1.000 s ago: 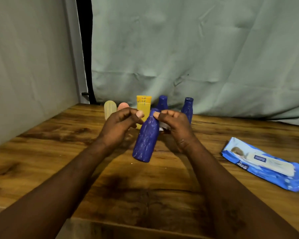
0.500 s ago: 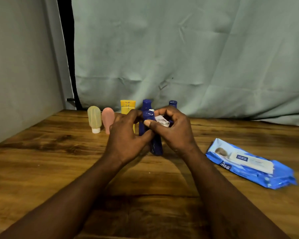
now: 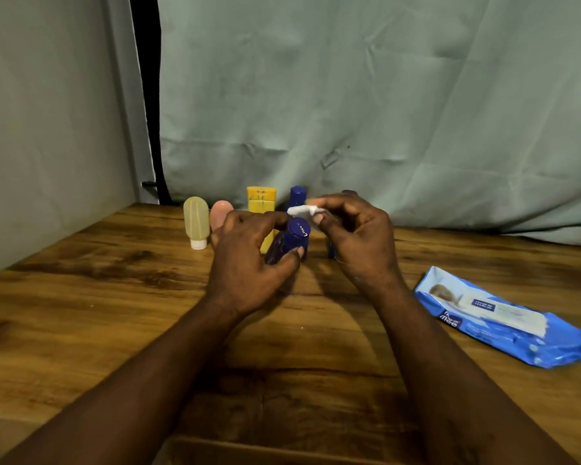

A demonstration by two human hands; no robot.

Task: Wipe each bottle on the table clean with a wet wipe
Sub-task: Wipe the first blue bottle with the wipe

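My left hand [image 3: 249, 263] grips a dark blue bottle [image 3: 291, 239], tilted with its cap toward me. My right hand [image 3: 356, 236] pinches a folded white wet wipe [image 3: 304, 210] just above the bottle's cap. Behind them stands a row of bottles: a pale yellow tube [image 3: 196, 221] on its white cap, a pink tube [image 3: 221, 213], a yellow bottle [image 3: 261, 203] and a second blue bottle [image 3: 297, 196]. A third blue bottle [image 3: 331, 251] is almost wholly hidden behind my right hand.
A blue pack of wet wipes [image 3: 497, 322] lies on the wooden table [image 3: 81, 313] at the right. A grey-green curtain hangs behind the table and a grey wall closes the left side.
The blue bottle has come down from being held up by its neck to low over the table in my left hand. The wipe has come off the bottle and sits above the cap.
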